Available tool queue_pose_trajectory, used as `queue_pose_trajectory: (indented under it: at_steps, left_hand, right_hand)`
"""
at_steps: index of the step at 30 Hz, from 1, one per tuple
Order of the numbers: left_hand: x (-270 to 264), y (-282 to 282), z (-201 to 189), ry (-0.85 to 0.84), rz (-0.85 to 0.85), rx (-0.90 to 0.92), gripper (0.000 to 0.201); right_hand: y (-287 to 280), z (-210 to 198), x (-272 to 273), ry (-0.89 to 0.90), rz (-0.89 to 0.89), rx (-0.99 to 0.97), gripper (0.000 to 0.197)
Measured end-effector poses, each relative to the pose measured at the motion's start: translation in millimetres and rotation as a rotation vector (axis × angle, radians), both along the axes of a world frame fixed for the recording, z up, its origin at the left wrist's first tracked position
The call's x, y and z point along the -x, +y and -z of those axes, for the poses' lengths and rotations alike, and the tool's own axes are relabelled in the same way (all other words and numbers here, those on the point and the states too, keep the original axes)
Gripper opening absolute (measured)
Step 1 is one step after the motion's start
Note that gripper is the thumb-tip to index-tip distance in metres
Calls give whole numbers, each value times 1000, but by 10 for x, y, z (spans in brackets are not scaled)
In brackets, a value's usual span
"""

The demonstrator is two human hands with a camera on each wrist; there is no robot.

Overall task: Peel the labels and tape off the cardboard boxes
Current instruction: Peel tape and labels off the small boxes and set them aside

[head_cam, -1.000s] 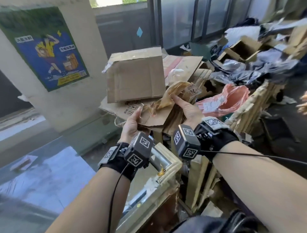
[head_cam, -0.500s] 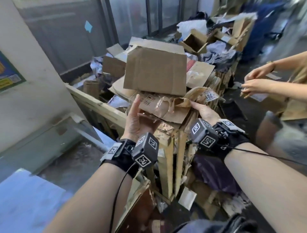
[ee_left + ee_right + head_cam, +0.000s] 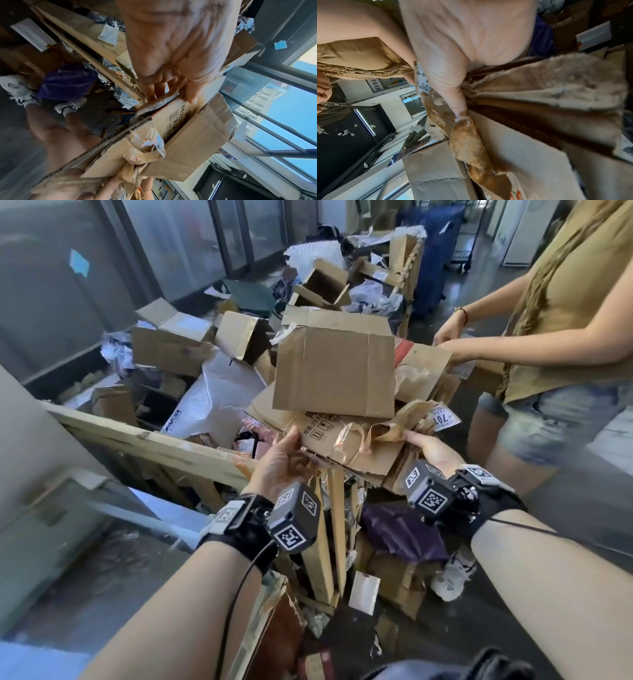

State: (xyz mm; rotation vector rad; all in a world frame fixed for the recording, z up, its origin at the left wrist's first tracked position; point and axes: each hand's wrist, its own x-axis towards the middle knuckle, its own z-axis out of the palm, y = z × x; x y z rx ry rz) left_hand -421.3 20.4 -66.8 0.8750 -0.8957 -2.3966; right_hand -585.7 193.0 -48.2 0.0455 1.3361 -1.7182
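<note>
Roughly, by size, from the head view unless noted:
Heap: a pile of loose cardboard [image 3: 191, 344], plastic and paper filled the upper middle of the frame, penned by a pale wooden rail [image 3: 144, 440] running from middle left toward centre.
Second person: stood at the right edge in an olive top [image 3: 565, 302] and denim shorts, both hands on cardboard at the heap's right side.
Folded box: a plain brown box [image 3: 335, 371] sat tilted at frame centre, on top of the flattened sheet.
Flattened sheet: printed cardboard sheet [image 3: 329, 436] with handling symbols lay just below centre, held between the two hands; in the left wrist view it ran diagonally through the middle [image 3: 173, 121].
Tape: crumpled brown tape [image 3: 394, 426] was partly lifted off the sheet, bunched right of centre; the right wrist view showed it as a wrinkled strip [image 3: 467, 139] running down from the thumb.
Label: white printed label [image 3: 443, 417] reading "70", right of centre, touching the bunched tape.
Left hand: left hand [image 3: 279, 463] gripped the sheet's left edge, thumb on top, fingers [image 3: 150, 92] underneath.
Right hand: right hand [image 3: 430, 451] pinched the bunched tape, thumb pressed along it [image 3: 453, 97]; the other fingers were hidden.
</note>
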Motion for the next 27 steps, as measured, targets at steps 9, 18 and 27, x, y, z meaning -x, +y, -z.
queue_pose_trajectory:
  at_steps: [9, 18, 27]
  left_hand:
    - [-108, 83, 122, -12, 123, -1, 17]
    - [-229, 153, 198, 12, 100, -41, 22]
    - [102, 290, 243, -11, 115, 1, 69]
  right_hand:
    - [227, 167, -141, -45, -53, 43, 34]
    - [249, 325, -312, -118, 51, 172, 61]
    - [436, 499, -82, -113, 190, 209, 62]
